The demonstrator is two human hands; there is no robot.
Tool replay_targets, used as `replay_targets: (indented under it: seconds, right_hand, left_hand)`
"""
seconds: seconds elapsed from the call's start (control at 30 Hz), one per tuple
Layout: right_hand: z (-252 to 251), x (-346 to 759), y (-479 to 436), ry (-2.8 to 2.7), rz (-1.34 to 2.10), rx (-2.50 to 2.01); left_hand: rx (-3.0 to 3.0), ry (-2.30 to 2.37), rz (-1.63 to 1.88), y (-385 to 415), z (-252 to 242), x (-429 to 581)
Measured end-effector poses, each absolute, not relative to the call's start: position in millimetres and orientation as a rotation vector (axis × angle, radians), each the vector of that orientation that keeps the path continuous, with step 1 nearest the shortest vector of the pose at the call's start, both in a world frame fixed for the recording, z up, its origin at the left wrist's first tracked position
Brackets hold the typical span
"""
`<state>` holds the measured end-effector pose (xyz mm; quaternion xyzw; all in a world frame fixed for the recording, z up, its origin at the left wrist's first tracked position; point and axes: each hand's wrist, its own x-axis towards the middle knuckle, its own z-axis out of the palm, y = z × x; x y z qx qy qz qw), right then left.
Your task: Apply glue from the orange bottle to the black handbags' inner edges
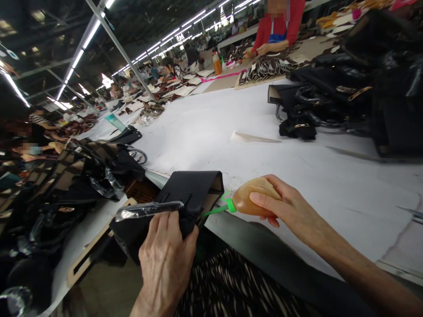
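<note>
A black bag (pixel 190 187) lies tilted over the near edge of the white table, its beige-lined edge facing right. My left hand (pixel 167 259) grips the bag from below, its fingers wrapped by a handle covered in clear plastic (pixel 148 210). My right hand (pixel 277 200) is closed round a soft bottle (pixel 254 196) of amber liquid, held on its side. The bottle's green nozzle (pixel 216 210) points left, its tip at the bag's open edge beside my left thumb.
Black bags (pixel 333 92) are piled on the white table (pixel 198 127) at the right; more black bags (pixel 82 176) lie at the left. A beige flap (pixel 251 137) lies mid-table. Across it, a person in red (pixel 294 26) handles dark pieces. Scissor-like metal (pixel 411 213) is at the right edge.
</note>
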<state>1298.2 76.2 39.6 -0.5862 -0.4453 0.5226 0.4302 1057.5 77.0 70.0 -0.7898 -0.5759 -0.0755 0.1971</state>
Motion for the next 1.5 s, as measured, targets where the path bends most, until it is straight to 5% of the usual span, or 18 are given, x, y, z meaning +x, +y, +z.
replay_targets:
  seconds: [1.1,1.5]
  right_hand:
    - [43,1283,60,-1.061,1.422,-1.393]
    - [24,1271,50,-0.755,1.799,-1.165]
  left_hand:
    - [-2.300,-1.772,-0.294,86,76,1060]
    - [-2.349,-2.057,-0.381,99,97,1063]
